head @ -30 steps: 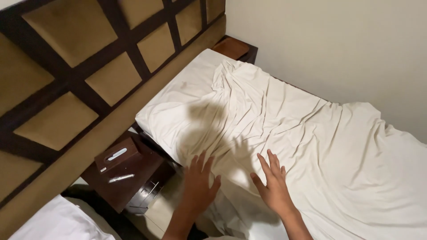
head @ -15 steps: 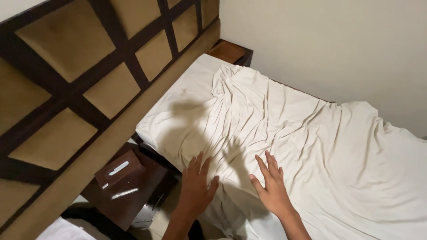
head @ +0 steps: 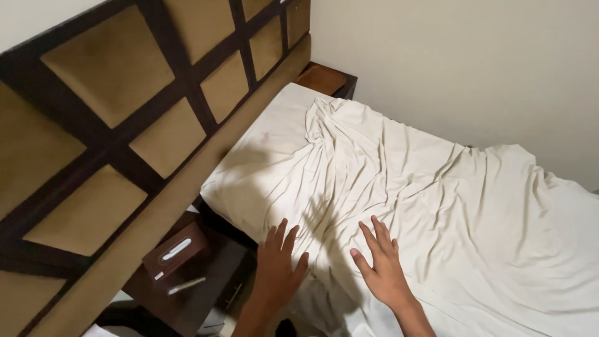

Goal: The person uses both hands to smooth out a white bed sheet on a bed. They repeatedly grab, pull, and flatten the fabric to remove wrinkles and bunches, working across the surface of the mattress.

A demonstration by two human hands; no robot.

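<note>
**Two Hands Laid Flat on a Rumpled White Sheet**

A bed is seen from above, its white sheet [head: 399, 187] spread across the mattress from the head end at 11 o'clock to the frame's edge at 4 o'clock. The left hand [head: 276, 271] is pressed palm-down on the near corner of the bed at 7 o'clock, fingers spread, nothing gripped. The right hand [head: 380, 265] is laid just beside it at 6 o'clock, fingers likewise fanned and flat on the cloth, nothing pinched.

The smoothing is judged to be at an early stage. The mattress is covered, but deep creases are still gathered into a bunched ridge near the head at 12 o'clock, and folds are fanned across the whole middle. Only the patch by the headboard at 10 o'clock is seen lying fairly flat. Whether the edges are tucked cannot be told.

A padded headboard [head: 125, 125] with dark wooden framing is seen at 9 o'clock. A dark bedside table [head: 206, 287] is set at 8 o'clock, between the headboard and the left hand, with a brown tissue box [head: 175, 253] and a pale pen [head: 186, 286] on it. A plain wall [head: 468, 62] is seen at 1 o'clock.
</note>
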